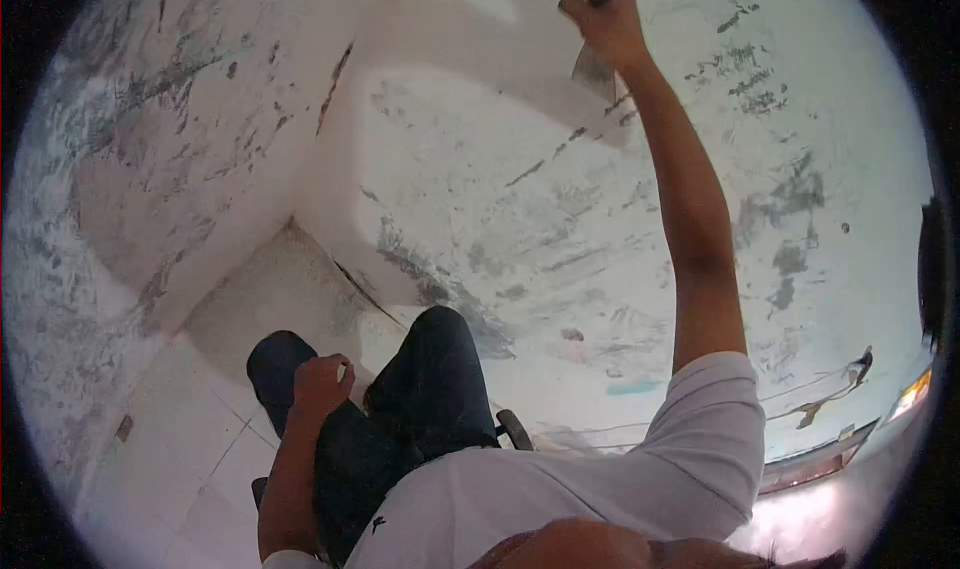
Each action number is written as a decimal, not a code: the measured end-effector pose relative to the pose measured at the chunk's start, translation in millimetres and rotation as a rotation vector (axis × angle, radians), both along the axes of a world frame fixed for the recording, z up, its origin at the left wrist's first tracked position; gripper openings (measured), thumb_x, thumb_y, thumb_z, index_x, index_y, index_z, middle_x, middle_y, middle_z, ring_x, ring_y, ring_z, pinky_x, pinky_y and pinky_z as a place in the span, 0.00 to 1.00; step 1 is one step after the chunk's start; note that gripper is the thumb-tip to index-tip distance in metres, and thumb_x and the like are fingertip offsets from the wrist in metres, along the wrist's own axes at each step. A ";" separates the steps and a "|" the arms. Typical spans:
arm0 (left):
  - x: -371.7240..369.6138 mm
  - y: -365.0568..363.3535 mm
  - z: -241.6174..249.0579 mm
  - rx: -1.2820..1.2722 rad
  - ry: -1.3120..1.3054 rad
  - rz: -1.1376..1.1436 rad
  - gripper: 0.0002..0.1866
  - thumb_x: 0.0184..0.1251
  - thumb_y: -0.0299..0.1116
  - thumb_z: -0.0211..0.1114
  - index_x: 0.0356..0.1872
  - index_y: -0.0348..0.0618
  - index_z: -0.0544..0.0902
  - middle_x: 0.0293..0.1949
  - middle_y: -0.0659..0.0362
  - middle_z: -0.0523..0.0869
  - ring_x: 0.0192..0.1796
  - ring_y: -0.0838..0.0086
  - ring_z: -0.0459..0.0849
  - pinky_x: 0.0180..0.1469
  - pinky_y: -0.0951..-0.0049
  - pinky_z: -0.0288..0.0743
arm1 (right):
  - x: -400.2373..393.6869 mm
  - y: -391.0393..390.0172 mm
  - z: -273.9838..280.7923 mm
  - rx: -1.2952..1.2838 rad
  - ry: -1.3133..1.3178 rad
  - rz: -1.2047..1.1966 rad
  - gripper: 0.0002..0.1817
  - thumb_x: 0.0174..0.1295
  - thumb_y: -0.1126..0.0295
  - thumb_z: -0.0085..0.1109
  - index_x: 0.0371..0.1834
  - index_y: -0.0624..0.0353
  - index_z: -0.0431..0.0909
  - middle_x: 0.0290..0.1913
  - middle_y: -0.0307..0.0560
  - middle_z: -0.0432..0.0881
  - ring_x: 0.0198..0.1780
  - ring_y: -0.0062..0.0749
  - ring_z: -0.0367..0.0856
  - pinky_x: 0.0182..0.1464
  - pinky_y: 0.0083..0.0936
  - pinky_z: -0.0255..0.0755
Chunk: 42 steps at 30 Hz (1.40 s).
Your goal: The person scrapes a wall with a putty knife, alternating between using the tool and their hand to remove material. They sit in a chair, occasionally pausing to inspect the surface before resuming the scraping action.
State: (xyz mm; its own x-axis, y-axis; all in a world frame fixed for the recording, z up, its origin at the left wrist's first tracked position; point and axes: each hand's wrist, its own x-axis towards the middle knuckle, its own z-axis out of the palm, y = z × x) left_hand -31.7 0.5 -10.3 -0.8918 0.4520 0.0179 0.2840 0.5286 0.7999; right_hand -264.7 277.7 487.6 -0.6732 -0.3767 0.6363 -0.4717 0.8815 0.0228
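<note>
My right hand (607, 21) is raised high against the scuffed white wall (560, 199), its fingers wrapped round the dark handle of a scraper (594, 72). The scraper's flat blade points downward and lies at or close to the wall, beside a line of dark marks. My left hand (323, 384) rests on my thigh near the knee, with its fingers curled. A small pale spot shows at that hand; whether it is an object I cannot make out.
Two patchy walls meet at a corner on the left, above a tiled floor (205, 449). My bent legs in dark trousers (435, 379) are below. Cables (812, 405) hang at the lower right, near a bright opening. Part of a dark seat shows beside my legs.
</note>
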 end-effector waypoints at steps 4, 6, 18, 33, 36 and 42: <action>-2.9 1.9 -0.1 -0.095 -0.035 -0.020 0.12 0.60 0.41 0.63 0.36 0.45 0.86 0.22 0.50 0.84 0.27 0.57 0.85 0.37 0.56 0.79 | 28.3 -39.1 15.8 -0.208 -0.004 0.121 0.15 0.55 0.72 0.61 0.15 0.56 0.65 0.16 0.30 0.66 0.21 0.13 0.61 0.24 0.21 0.57; 3.8 2.9 -5.1 -0.017 0.123 0.037 0.11 0.60 0.40 0.63 0.35 0.45 0.86 0.22 0.49 0.84 0.29 0.57 0.86 0.37 0.57 0.79 | 13.7 -19.6 -0.8 0.000 0.009 0.032 0.15 0.54 0.73 0.60 0.16 0.60 0.63 0.16 0.33 0.64 0.23 0.16 0.61 0.25 0.23 0.58; 1.6 1.9 -8.6 -0.086 0.057 0.020 0.12 0.60 0.40 0.63 0.35 0.44 0.86 0.25 0.49 0.85 0.30 0.57 0.85 0.36 0.57 0.78 | 38.1 -54.6 10.2 -0.022 0.079 0.133 0.15 0.57 0.74 0.62 0.18 0.59 0.65 0.18 0.30 0.63 0.23 0.15 0.59 0.26 0.21 0.59; 4.9 -1.5 5.5 -0.114 0.053 0.016 0.12 0.60 0.42 0.63 0.35 0.45 0.86 0.27 0.49 0.85 0.33 0.55 0.85 0.38 0.56 0.78 | 32.5 -26.4 3.0 -0.081 -0.060 0.119 0.16 0.57 0.74 0.60 0.18 0.56 0.62 0.19 0.30 0.63 0.25 0.17 0.59 0.27 0.23 0.59; 5.5 1.8 -5.5 -0.074 0.090 0.013 0.13 0.60 0.43 0.63 0.35 0.45 0.86 0.28 0.49 0.86 0.34 0.55 0.85 0.39 0.57 0.78 | 27.5 -20.4 6.9 0.104 0.064 0.089 0.19 0.55 0.76 0.61 0.16 0.56 0.58 0.17 0.31 0.59 0.23 0.16 0.55 0.24 0.21 0.55; 5.6 0.8 -5.2 -0.091 0.105 0.005 0.13 0.59 0.43 0.64 0.34 0.45 0.86 0.28 0.48 0.86 0.35 0.54 0.85 0.39 0.56 0.78 | 33.6 -29.7 3.6 -0.170 -0.054 0.203 0.17 0.55 0.73 0.62 0.16 0.59 0.61 0.16 0.32 0.59 0.23 0.17 0.58 0.25 0.25 0.58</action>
State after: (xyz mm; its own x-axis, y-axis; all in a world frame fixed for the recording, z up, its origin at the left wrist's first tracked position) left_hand -26.1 1.3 -15.5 -0.8895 0.4516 0.0703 0.3608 0.5996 0.7144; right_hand -231.1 248.0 491.2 -0.6296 -0.3981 0.6672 -0.6355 0.7579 -0.1475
